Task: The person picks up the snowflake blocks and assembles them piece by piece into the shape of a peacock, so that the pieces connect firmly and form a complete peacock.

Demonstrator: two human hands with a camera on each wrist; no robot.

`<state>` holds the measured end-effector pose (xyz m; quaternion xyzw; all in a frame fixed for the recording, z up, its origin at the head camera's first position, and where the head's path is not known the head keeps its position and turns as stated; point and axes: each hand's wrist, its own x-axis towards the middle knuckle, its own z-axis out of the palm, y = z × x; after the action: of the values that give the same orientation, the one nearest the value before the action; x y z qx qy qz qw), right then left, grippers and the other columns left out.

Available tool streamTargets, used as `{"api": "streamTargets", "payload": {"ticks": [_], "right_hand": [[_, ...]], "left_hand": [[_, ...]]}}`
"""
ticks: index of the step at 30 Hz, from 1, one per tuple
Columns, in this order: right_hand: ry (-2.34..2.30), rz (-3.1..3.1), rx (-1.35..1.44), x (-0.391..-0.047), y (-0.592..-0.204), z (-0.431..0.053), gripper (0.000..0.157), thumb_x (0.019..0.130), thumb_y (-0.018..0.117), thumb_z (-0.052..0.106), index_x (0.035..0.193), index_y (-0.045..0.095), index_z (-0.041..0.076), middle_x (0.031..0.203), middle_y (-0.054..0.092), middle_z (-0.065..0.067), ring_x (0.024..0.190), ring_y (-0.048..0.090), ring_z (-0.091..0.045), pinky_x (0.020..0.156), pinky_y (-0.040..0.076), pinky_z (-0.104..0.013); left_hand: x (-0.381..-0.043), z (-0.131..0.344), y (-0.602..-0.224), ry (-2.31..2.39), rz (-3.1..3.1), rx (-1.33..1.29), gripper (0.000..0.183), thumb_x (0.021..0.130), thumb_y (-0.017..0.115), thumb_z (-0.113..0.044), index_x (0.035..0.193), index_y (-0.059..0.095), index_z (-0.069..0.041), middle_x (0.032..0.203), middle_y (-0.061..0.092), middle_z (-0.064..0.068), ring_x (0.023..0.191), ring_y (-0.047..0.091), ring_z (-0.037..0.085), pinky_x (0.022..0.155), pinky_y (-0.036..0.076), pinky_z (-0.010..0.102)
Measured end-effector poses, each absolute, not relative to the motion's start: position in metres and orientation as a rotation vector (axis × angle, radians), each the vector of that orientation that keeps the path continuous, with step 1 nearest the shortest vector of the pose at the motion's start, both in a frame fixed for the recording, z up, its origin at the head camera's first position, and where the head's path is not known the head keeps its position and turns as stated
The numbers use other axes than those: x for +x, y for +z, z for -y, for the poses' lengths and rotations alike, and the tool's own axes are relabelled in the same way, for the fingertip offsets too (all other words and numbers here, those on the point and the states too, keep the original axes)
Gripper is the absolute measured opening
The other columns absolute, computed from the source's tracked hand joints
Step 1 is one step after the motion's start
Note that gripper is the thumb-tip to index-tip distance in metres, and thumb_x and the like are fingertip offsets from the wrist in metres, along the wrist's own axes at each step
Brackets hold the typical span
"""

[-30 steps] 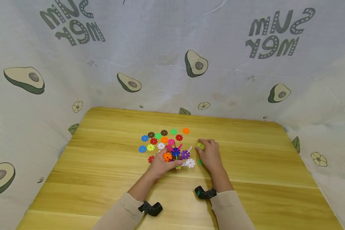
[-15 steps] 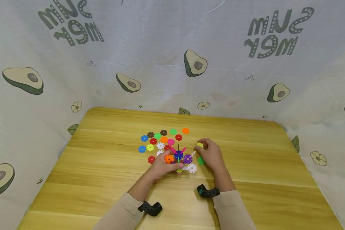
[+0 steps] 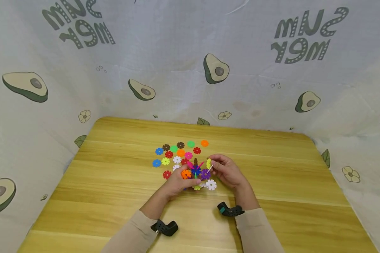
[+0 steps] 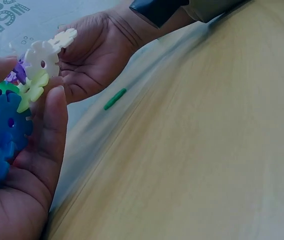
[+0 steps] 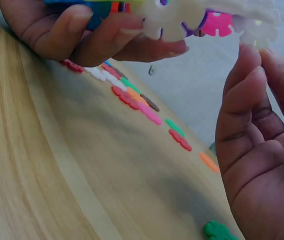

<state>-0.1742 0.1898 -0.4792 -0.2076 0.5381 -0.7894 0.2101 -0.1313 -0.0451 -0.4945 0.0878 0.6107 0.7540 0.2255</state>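
My left hand (image 3: 175, 181) holds a cluster of interlocked snowflake discs (image 3: 195, 171) above the table, thumb on the near side. The cluster mixes blue, orange, purple, pink, green and white pieces. At its right side my right hand (image 3: 229, 172) pinches a yellow snowflake disc (image 3: 208, 163), seen nearly edge-on right by an upright white disc (image 3: 210, 168). The right wrist view has thumb and fingertips at a pale disc (image 5: 259, 32) on the cluster's end. Blue discs (image 4: 10, 120) rest against the left palm in the left wrist view.
Loose snowflake discs lie behind and left of the cluster, among them a red disc (image 3: 167, 174), a blue disc (image 3: 156, 163) and an orange disc (image 3: 204, 143). A green disc (image 5: 219, 231) lies on the wooden table (image 3: 288, 175) near the right hand. A printed curtain (image 3: 177, 70) hangs behind.
The right hand has moved left with the yellow disc, up to the cluster, and the disc has turned nearly edge-on. The left hand has shifted the cluster slightly toward me and right.
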Motion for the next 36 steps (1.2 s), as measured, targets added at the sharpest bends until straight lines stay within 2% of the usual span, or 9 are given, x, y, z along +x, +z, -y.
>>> {"api": "streamTargets", "payload": {"ticks": [3,7,11,17,19,22,25,27,36], "right_hand": [[-2.168,-1.523,-0.62,-0.175,-0.482,-0.188,0.034,0.105,0.049,-0.002,0.113,0.071,0.022,0.098,0.07,0.01,0.081,0.065,-0.001,0.07,0.057,-0.014],[-2.144,-1.525,-0.646,-0.175,-0.483,-0.186,0.029,0.105,0.054,0.003,0.11,0.074,0.023,0.1,0.072,0.011,0.085,0.067,-0.001,0.073,0.059,-0.015],[-2.173,-1.508,-0.649,-0.175,-0.482,-0.186,0.024,0.103,0.06,0.007,0.108,0.077,0.023,0.099,0.074,0.011,0.085,0.069,-0.001,0.073,0.06,-0.016],[-2.2,-1.609,-0.644,-0.173,-0.478,-0.184,0.025,0.1,0.064,0.007,0.103,0.079,0.026,0.097,0.075,0.013,0.084,0.068,0.0,0.073,0.059,-0.015],[-2.192,-1.665,-0.643,-0.172,-0.477,-0.184,0.025,0.1,0.064,0.007,0.101,0.08,0.027,0.096,0.075,0.014,0.084,0.067,0.001,0.073,0.059,-0.014],[-2.176,-1.748,-0.634,-0.171,-0.474,-0.182,0.025,0.099,0.066,0.008,0.1,0.08,0.028,0.095,0.074,0.014,0.083,0.066,0.001,0.073,0.058,-0.013],[-2.172,-1.809,-0.619,-0.17,-0.472,-0.181,0.026,0.099,0.066,0.008,0.098,0.079,0.03,0.095,0.073,0.014,0.083,0.064,0.001,0.073,0.057,-0.012],[-2.178,-1.821,-0.621,-0.169,-0.471,-0.181,0.025,0.099,0.066,0.008,0.098,0.079,0.03,0.095,0.073,0.014,0.083,0.064,0.001,0.072,0.056,-0.012],[-2.178,-1.798,-0.706,-0.169,-0.471,-0.18,0.028,0.1,0.064,0.005,0.101,0.079,0.029,0.096,0.073,0.015,0.083,0.064,0.002,0.071,0.055,-0.012]], "left_hand": [[-0.131,0.046,-0.495,2.075,-1.672,0.254,0.054,0.09,0.078,-0.014,0.135,0.054,0.003,0.107,0.073,0.004,0.087,0.069,0.012,0.079,0.063,0.027],[-0.131,0.047,-0.494,2.068,-1.663,0.271,0.045,0.091,0.077,-0.014,0.127,0.056,0.002,0.104,0.073,-0.003,0.091,0.067,0.01,0.082,0.06,0.022],[-0.13,0.047,-0.491,2.119,-1.593,0.273,0.037,0.09,0.075,-0.01,0.121,0.057,-0.002,0.099,0.072,-0.005,0.09,0.066,0.009,0.082,0.059,0.021],[-0.129,0.047,-0.489,2.188,-1.521,0.277,0.028,0.088,0.074,-0.007,0.109,0.057,-0.009,0.093,0.069,-0.006,0.084,0.064,0.007,0.077,0.059,0.019],[-0.129,0.047,-0.489,2.189,-1.525,0.267,0.03,0.087,0.075,-0.007,0.11,0.056,-0.006,0.092,0.069,-0.006,0.083,0.064,0.007,0.076,0.059,0.018],[-0.129,0.047,-0.488,2.19,-1.509,0.203,0.05,0.087,0.075,-0.009,0.128,0.049,0.003,0.093,0.069,-0.005,0.084,0.065,0.007,0.079,0.059,0.019],[-0.129,0.048,-0.489,2.192,-1.477,0.14,0.075,0.089,0.074,-0.011,0.147,0.031,0.01,0.095,0.071,-0.005,0.086,0.068,0.007,0.082,0.06,0.021],[-0.129,0.048,-0.489,2.196,-1.454,0.115,0.086,0.09,0.073,-0.011,0.153,0.02,0.01,0.096,0.071,-0.004,0.087,0.068,0.007,0.083,0.06,0.021],[-0.13,0.049,-0.491,2.248,-1.395,0.208,0.058,0.09,0.07,-0.003,0.138,0.04,0.006,0.101,0.072,-0.002,0.092,0.07,0.008,0.085,0.061,0.022]]}}
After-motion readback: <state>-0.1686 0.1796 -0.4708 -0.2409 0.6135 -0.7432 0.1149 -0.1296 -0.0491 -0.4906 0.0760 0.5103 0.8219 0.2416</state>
